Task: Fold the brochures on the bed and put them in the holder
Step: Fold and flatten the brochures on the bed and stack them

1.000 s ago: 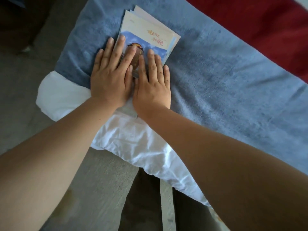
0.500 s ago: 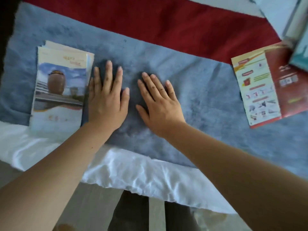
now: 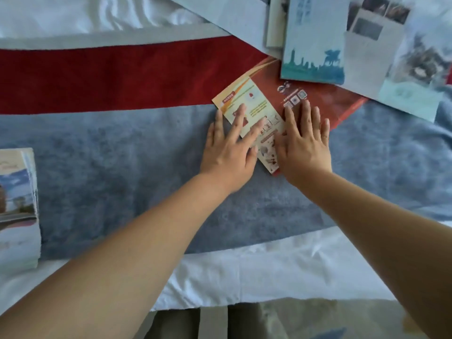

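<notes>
Left hand (image 3: pixel 227 148): flat, spread, over the red brochure's (image 3: pixel 325 104) left edge.
Right hand (image 3: pixel 303 145): flat, pressing its middle.
Room: blue blanket (image 3: pixel 122 155) stretches leftward.

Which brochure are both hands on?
The red-and-yellow brochure; left hand and right hand lie flat on it. The blue skyline brochure and left-edge stack lie untouched.

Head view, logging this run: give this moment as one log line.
left hand: flat on red-yellow brochure | right hand: flat on same brochure | brochure: unfolded, on bed | folded stack: far left
</notes>
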The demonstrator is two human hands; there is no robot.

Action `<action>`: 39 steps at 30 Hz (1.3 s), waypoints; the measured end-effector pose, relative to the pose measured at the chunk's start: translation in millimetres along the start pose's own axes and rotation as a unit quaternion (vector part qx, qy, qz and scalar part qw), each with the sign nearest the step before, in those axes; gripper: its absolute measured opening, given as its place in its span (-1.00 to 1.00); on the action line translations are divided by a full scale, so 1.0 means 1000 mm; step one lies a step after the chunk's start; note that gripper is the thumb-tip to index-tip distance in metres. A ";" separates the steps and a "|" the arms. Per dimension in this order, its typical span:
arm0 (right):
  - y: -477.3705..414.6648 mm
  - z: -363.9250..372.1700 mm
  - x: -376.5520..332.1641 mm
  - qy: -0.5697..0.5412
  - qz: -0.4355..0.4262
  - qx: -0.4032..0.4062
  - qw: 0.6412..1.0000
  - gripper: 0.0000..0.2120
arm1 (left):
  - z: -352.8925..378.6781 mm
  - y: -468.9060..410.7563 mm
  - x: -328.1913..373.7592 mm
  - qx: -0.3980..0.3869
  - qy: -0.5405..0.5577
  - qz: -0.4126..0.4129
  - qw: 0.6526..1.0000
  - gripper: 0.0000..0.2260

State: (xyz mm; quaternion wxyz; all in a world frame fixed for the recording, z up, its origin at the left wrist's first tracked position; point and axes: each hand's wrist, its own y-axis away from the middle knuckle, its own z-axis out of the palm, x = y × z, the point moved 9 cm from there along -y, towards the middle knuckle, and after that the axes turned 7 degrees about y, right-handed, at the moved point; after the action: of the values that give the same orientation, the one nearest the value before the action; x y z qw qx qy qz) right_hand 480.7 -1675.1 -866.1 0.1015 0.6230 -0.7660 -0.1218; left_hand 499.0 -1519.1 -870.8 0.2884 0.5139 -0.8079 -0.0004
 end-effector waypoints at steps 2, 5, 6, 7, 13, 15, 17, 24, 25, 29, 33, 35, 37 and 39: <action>0.008 0.004 0.015 -0.015 -0.009 0.002 1.000 -0.40 | 0.012 -0.007 0.011 -0.011 -0.013 -0.022 1.000 -0.46; 0.022 0.012 0.016 -0.040 -0.015 0.004 0.999 -0.41 | 0.022 -0.008 0.008 -0.018 -0.045 -0.051 0.997 -0.45; 0.027 0.015 0.011 -0.048 -0.013 0.004 0.999 -0.41 | 0.022 -0.005 0.004 -0.014 -0.047 -0.057 0.997 -0.46; 0.032 0.016 0.002 -0.054 -0.016 0.003 0.998 -0.40 | 0.021 -0.001 -0.003 -0.008 -0.047 -0.062 0.997 -0.46; 0.076 0.025 -0.077 -0.097 -0.072 -0.002 0.993 -0.42 | 0.007 0.041 -0.066 0.022 -0.074 -0.095 0.992 -0.47; 0.089 0.026 -0.107 -0.109 -0.095 0.000 0.989 -0.45 | -0.004 0.056 -0.090 0.026 -0.081 -0.101 0.991 -0.45; 0.097 0.025 -0.134 -0.121 -0.122 0.004 0.985 -0.48 | -0.015 0.070 -0.116 0.030 -0.086 -0.118 0.989 -0.43; 0.098 0.026 -0.185 -0.117 -0.198 0.022 0.973 -0.48 | -0.042 0.117 -0.191 0.052 -0.109 -0.166 0.979 -0.40; 0.094 0.028 -0.181 -0.099 -0.180 0.020 0.978 -0.45 | -0.043 0.123 -0.197 0.057 -0.100 -0.166 0.979 -0.40; 0.084 0.038 -0.172 -0.042 -0.162 0.019 0.986 -0.36 | -0.041 0.135 -0.199 0.087 -0.029 -0.162 0.983 -0.36; 0.088 0.045 -0.174 -0.032 -0.142 0.033 0.989 -0.31 | -0.042 0.136 -0.189 0.131 0.090 -0.174 0.972 -0.19; 0.088 0.048 -0.173 -0.029 -0.130 0.035 0.991 -0.29 | -0.042 0.134 -0.186 0.144 0.136 -0.180 0.964 -0.11; 0.086 0.048 -0.174 -0.036 -0.125 0.039 0.991 -0.29 | -0.044 0.132 -0.183 0.151 0.164 -0.182 0.958 -0.07; 0.085 0.045 -0.177 -0.056 -0.124 0.039 0.990 -0.29 | -0.046 0.132 -0.181 0.155 0.183 -0.181 0.954 -0.04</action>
State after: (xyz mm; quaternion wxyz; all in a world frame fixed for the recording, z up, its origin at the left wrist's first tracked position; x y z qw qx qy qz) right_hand 423.2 -1482.6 -883.2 0.0181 0.7086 -0.6918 -0.1379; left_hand 466.3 -1293.3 -878.0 0.3437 0.6809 -0.6249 0.1665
